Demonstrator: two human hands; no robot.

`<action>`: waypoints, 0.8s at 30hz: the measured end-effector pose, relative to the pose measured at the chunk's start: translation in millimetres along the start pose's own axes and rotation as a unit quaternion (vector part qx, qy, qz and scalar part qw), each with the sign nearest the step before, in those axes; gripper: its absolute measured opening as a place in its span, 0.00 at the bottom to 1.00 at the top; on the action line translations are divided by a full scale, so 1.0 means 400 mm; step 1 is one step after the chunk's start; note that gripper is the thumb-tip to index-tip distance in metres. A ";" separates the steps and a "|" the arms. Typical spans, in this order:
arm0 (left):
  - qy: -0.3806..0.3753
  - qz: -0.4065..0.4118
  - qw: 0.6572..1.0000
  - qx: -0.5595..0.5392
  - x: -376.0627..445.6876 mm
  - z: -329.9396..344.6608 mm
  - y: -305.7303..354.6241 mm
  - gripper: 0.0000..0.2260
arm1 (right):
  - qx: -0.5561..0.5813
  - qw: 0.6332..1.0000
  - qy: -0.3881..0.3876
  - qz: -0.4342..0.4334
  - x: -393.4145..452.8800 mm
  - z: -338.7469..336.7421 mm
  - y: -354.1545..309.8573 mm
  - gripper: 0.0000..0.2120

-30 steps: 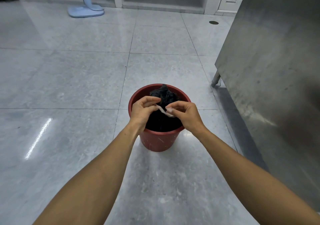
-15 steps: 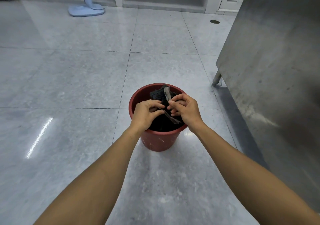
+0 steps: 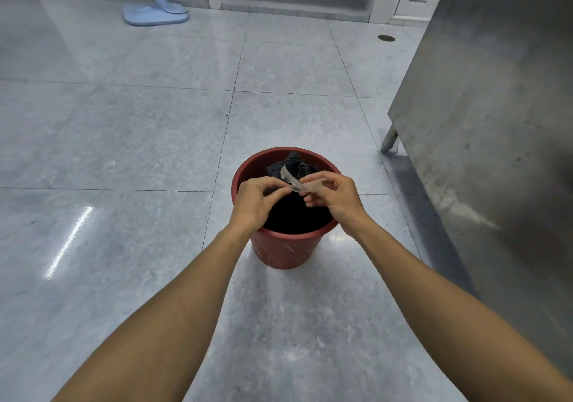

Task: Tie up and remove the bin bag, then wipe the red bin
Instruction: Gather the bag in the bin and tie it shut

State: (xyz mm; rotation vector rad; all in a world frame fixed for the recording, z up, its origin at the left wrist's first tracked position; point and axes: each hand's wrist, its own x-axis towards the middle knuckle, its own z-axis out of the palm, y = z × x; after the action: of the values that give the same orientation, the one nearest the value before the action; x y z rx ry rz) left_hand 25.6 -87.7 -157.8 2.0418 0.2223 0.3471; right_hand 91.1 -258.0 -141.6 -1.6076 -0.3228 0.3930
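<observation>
Bin bag (image 3: 291, 166), black and bunched, sits inside the red bin (image 3: 286, 246) on the tiled floor (image 3: 139, 141); most of it is lost in the dark of the bin, and only its gathered top shows clearly near the far rim. What the pale translucent strip (image 3: 290, 180) is made of is hard to make out, and its right end is blurred among the fingers.

Half a second ago the strip stood nearly upright against the bag, with both hands close together; it now stretches sideways between them, and the right hand has shifted a little to the right.

Left hand (image 3: 255, 203) has its fingers curled, thumb and forefinger pinching the strip's near end above the bin mouth. Right hand (image 3: 333, 197) also pinches the strip, thumb against curled fingers.

Beside the bin to the right stands a steel cabinet (image 3: 483, 122), cut off by the frame edge, with one leg (image 3: 389, 141) showing. Far off, a pale blue stand base (image 3: 155, 15) rests on the floor.
</observation>
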 end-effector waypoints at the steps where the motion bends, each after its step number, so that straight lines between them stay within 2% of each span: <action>1: 0.001 0.000 1.000 0.003 0.000 0.001 0.000 0.04 | 0.001 1.000 -0.019 -0.003 -0.002 -0.003 0.001 0.07; 5: -0.001 0.001 1.000 0.007 0.000 0.002 0.003 0.02 | -0.014 0.997 -0.061 -0.035 -0.017 -0.002 0.003 0.12; 12: -0.017 0.006 1.000 0.013 0.001 -0.001 0.003 0.05 | 0.018 0.999 0.000 -0.048 -0.016 0.019 0.010 0.06; 14: -0.026 -0.002 1.000 0.004 0.003 -0.003 0.004 0.07 | 0.028 0.999 -0.023 -0.022 -0.014 0.013 0.006 0.09; 17: -0.028 -0.012 1.000 -0.001 0.004 -0.009 0.003 0.06 | 0.006 0.995 -0.097 0.002 -0.017 0.001 -0.006 0.10; 19: -0.037 -0.017 0.999 -0.001 0.003 -0.013 0.003 0.05 | -0.081 0.987 -0.136 -0.035 -0.017 -0.011 -0.016 0.10; 21: -0.036 -0.021 0.999 -0.003 0.003 -0.016 0.003 0.04 | -0.235 0.954 -0.158 -0.093 -0.012 -0.018 -0.019 0.07; 24: -0.030 -0.036 0.998 -0.030 0.004 -0.023 0.006 0.06 | -0.406 0.898 -0.095 -0.139 -0.005 -0.009 -0.004 0.02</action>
State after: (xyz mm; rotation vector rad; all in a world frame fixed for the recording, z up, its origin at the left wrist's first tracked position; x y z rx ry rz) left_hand 24.1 -80.5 -151.3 1.9765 0.2442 0.2451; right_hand 91.0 -262.0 -139.8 -2.2949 -0.9501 0.1945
